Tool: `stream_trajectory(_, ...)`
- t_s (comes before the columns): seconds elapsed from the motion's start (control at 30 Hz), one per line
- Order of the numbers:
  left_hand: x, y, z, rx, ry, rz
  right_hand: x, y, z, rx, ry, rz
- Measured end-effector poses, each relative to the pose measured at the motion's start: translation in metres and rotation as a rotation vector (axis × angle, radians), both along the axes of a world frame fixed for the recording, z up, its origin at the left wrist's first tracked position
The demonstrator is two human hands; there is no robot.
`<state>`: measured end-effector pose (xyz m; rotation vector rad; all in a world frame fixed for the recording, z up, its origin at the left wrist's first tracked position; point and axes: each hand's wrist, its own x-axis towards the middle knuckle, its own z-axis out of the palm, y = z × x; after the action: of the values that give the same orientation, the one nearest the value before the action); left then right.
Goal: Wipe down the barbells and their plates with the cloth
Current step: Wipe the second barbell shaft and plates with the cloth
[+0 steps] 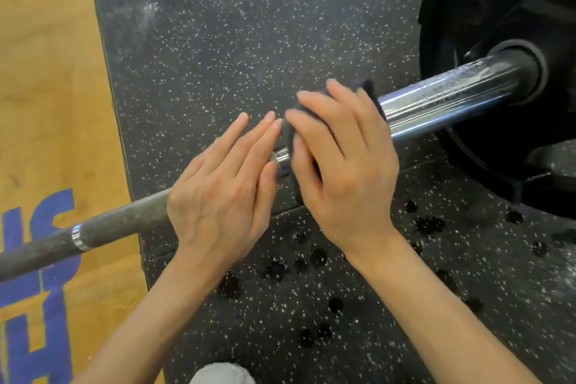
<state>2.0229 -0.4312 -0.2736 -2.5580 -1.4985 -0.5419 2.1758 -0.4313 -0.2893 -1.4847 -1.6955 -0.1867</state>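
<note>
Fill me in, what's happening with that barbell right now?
A person is wiping the barbell where the thin shaft meets the chrome sleeve. The right hand presses a dark cloth round the bar at that joint. The left hand lies on the shaft just beside it, fingers straight. The black plate sits on the sleeve further right, not being touched. The bar lies over speckled rubber flooring.

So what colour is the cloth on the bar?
Dark, near black, in the head view: the small dark cloth under the right hand.
</note>
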Motion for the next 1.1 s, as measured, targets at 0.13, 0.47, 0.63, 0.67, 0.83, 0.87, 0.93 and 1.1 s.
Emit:
stream_trajectory(0.13,-0.001,0.014,0.003,-0.052,-0.029,0.021,-0.002,0.021,0.013,-0.044,0.031,0.041)
stream_trajectory(0.47,0.002,0.044,0.012,-0.086,-0.034,0.15,-0.007,0.059,0.003,0.075,0.091,0.064)
stream_trajectory(0.63,-0.001,0.058,0.016,-0.154,-0.049,0.204,-0.002,0.028,-0.042,0.016,-0.013,0.104)
stream_trajectory(0.67,-0.001,0.062,0.017,-0.173,-0.055,0.211,-0.001,0.032,-0.042,0.017,-0.022,0.11)
stream_trajectory(0.83,0.0,0.078,0.021,-0.205,-0.086,0.203,-0.013,0.095,-0.003,0.098,0.13,0.074)
stream_trajectory(0.87,0.0,0.081,0.022,-0.216,-0.086,0.212,-0.014,0.097,-0.007,0.103,0.146,0.085)
stream_trajectory(0.93,-0.003,0.086,0.022,-0.225,-0.082,0.229,-0.014,0.081,-0.027,0.052,0.124,0.105)
stream_trajectory(1.1,-0.005,0.094,0.019,-0.203,-0.1,0.199,-0.018,0.078,-0.032,-0.004,0.138,0.106)
